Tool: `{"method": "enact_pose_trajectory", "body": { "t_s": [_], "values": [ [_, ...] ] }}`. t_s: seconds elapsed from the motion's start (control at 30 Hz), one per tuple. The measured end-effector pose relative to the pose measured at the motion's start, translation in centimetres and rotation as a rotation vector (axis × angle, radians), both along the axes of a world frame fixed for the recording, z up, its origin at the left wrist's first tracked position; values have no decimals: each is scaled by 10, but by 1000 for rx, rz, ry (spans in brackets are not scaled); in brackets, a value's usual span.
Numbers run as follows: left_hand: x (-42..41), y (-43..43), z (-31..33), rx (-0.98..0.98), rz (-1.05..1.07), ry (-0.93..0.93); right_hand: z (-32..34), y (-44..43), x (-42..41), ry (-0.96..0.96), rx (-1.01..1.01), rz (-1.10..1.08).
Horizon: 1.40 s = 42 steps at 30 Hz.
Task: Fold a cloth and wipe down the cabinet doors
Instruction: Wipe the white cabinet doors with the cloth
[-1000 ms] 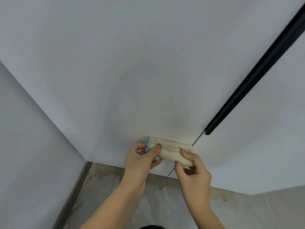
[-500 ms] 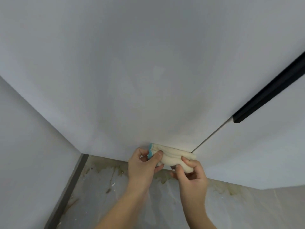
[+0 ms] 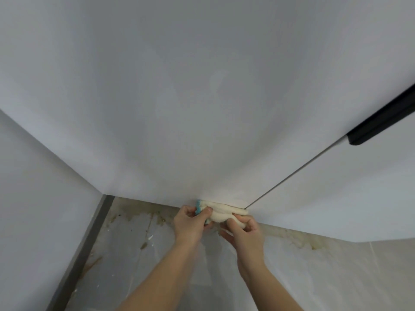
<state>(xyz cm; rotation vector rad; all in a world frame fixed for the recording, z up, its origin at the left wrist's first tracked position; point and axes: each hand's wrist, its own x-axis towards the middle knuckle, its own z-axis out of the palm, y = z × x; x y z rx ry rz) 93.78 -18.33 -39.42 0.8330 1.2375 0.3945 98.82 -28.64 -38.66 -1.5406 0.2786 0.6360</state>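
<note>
So both hands are on the cloth right now. The left hand point(image 3: 190, 223) pinches the blue-trimmed end with the thumb on top, and the right hand point(image 3: 244, 231) has its fingers curled round the other end from below. The cream folded cloth with the blue edge point(image 3: 221, 213) is bunched into a thick roll between them. It's pushed against the very bottom edge of the big white cabinet door point(image 3: 202, 108), just left of the thin seam where the 2nd white door point(image 3: 336, 198) starts.

What changed: 1 second ago the cloth sat a bit higher on the door, with the seam's lower end below it. Now it's down at the bottom lip. The long black handle bar point(image 3: 381, 126) has slid off toward the right of view, and more of the stained pale floor under clear plastic sheeting point(image 3: 134, 254) shows, plus the grey strip point(image 3: 89, 243) along the left.

My read: this downward pass is about finished, so the next bit is probably the door on the right, or a refold first.
</note>
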Motion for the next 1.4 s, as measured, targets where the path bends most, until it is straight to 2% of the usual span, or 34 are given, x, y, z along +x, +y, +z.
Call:
{"method": "enact_pose_trajectory", "body": {
  "t_s": [0.4, 0.63, 0.73, 0.97, 1.13, 1.4],
  "values": [
    [4, 6, -50, -1, -42, 219, -56, 15, 1, 237, -10, -55],
    [1, 9, -52, -232, 59, 76, -52, 19, -1, 301, 85, -86],
    [-5, 12, -42, -235, 95, 17, -41, 22, -7, 286, 129, -112],
    [-22, 24, 8, -150, 163, -91, 8, 36, -22, 223, 204, -104],
    [-32, 30, 64, -69, 219, -151, 66, 49, -31, 153, 285, -162],
    [-41, 35, 161, 102, 245, -300, 156, 54, -40, -14, 370, -120]
  ]
}}
